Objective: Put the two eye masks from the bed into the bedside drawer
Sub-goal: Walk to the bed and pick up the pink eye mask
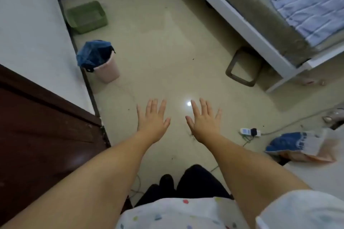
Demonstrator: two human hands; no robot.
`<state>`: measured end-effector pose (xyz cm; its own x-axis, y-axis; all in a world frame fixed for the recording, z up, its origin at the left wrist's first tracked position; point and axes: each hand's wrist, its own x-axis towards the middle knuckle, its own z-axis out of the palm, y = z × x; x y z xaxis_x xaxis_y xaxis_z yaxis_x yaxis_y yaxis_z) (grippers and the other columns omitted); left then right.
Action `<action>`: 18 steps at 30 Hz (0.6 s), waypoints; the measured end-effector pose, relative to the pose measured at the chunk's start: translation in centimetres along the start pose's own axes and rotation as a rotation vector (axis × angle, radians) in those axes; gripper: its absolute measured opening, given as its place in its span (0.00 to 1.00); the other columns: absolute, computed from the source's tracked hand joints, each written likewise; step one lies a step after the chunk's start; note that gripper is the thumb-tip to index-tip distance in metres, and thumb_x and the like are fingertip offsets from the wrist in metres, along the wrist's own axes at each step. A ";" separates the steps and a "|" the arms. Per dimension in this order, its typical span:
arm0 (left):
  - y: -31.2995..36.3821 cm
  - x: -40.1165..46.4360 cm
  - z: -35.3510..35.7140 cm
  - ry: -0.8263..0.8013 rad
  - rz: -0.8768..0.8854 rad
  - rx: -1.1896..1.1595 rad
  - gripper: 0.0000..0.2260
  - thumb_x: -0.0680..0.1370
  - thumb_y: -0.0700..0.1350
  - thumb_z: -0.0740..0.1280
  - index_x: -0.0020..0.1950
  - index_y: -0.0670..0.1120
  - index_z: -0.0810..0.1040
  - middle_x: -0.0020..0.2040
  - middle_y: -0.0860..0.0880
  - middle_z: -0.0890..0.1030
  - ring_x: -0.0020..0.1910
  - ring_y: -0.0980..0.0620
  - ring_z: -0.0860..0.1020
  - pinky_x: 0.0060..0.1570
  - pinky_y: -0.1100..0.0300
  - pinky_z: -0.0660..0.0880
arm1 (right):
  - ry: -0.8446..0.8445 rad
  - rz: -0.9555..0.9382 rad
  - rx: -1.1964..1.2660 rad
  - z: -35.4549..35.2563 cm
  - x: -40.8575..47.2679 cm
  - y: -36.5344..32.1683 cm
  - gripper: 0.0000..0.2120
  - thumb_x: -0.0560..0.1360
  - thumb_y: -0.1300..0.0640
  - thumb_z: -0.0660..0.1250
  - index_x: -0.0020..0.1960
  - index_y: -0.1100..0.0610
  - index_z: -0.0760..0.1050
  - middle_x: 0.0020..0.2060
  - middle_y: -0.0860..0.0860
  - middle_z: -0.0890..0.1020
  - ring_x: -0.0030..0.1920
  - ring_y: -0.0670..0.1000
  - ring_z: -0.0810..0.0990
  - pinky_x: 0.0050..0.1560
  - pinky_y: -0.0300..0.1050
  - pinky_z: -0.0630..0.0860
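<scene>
your left hand (152,119) and right hand (203,120) hang spread and empty over the floor, no eye masks or drawer in view, so turn toward the bed (290,5) and search its blue quilt first.

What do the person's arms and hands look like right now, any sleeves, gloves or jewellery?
Both forearms are bare. The left hand and right hand show no gloves, rings or watch. A short white sleeve covers the right upper arm, matching a white top with coloured dots.

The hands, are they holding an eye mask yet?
No, the left hand and the right hand are both open and empty above the floor.
</scene>
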<state>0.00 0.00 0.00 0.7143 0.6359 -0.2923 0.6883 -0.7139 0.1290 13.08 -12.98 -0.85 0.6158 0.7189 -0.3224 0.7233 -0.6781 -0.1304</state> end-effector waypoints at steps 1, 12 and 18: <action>-0.1 0.3 0.2 -0.030 0.008 0.021 0.29 0.79 0.58 0.50 0.76 0.51 0.41 0.78 0.45 0.52 0.76 0.46 0.49 0.71 0.36 0.45 | -0.027 0.015 -0.024 0.1 0.5 -0.1 0.29 0.76 0.38 0.40 0.74 0.45 0.37 0.77 0.51 0.45 0.76 0.54 0.41 0.70 0.68 0.39; 0.8 16.5 -2.5 -0.009 0.058 -0.028 0.29 0.79 0.58 0.49 0.76 0.52 0.42 0.78 0.45 0.54 0.76 0.47 0.50 0.72 0.37 0.43 | -0.074 0.055 -0.038 -4.6 15.2 3.6 0.29 0.77 0.39 0.41 0.74 0.45 0.35 0.77 0.51 0.42 0.76 0.54 0.40 0.71 0.66 0.43; 2.7 31.7 -9.1 0.032 0.024 -0.048 0.28 0.79 0.57 0.50 0.76 0.51 0.44 0.78 0.45 0.53 0.76 0.47 0.50 0.72 0.37 0.44 | -0.019 0.056 -0.044 -12.5 30.5 7.2 0.28 0.77 0.38 0.40 0.74 0.45 0.39 0.77 0.52 0.44 0.76 0.54 0.41 0.71 0.66 0.42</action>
<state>25.67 20.95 -0.27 0.7339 0.6281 -0.2585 0.6756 -0.7146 0.1816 40.98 5.97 0.08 0.6501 0.6767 -0.3456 0.7012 -0.7095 -0.0701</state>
